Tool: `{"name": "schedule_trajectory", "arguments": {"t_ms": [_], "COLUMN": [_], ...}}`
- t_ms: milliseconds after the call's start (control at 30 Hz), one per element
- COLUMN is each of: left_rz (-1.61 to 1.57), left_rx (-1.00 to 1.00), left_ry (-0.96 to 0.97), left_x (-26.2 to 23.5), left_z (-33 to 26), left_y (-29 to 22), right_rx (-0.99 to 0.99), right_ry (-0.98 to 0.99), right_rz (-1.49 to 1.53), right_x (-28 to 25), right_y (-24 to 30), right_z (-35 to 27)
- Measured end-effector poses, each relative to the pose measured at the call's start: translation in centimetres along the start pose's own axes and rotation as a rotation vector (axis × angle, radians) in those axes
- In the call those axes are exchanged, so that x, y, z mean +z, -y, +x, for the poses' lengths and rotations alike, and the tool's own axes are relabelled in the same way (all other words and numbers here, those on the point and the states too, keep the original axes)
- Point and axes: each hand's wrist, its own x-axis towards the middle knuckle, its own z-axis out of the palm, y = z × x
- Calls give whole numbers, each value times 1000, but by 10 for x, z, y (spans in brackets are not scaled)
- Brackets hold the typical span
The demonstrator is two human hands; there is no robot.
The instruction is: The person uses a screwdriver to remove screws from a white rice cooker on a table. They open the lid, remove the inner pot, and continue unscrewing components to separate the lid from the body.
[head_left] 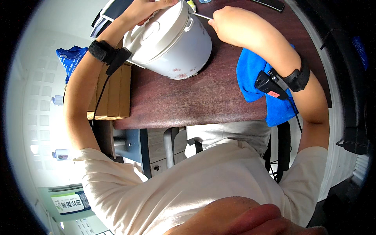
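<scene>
Cream T-shirt point(203, 176) faces the rice cooker point(184, 55); left hand point(144, 11), half-open, touches its lid point(158, 39) (bracing, presumably); right hand point(225, 21), closed, grips a slim rod point(202, 16).

The white cooker point(184, 55) looked smooth and shiny. The thin rod point(201, 16) looked like shiny metal. The table point(176, 102) looked like bumpy wood. The right towel point(247, 76) was soft-looking cloth.

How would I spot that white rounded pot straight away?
Find the dark brown table. On it, with the left hand at its lid, stands the white pot. Its reddish flower print sets it apart from the plain blue cloth to its right.
</scene>
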Motion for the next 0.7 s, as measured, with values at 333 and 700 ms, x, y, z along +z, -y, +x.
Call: {"name": "schedule_trajectory", "arguments": {"t_ms": [333, 700], "left_rz": [-85, -150], "left_rx": [-21, 58], "left_ry": [3, 4], "left_x": [-4, -2], "left_z": [-10, -23], "left_y": [-6, -4], "right_rx": [-29, -48], "right_ry": [-57, -71], "right_rz": [25, 78], "right_x": [8, 1], "right_y": [-1, 9], "right_z": [-6, -24]}}
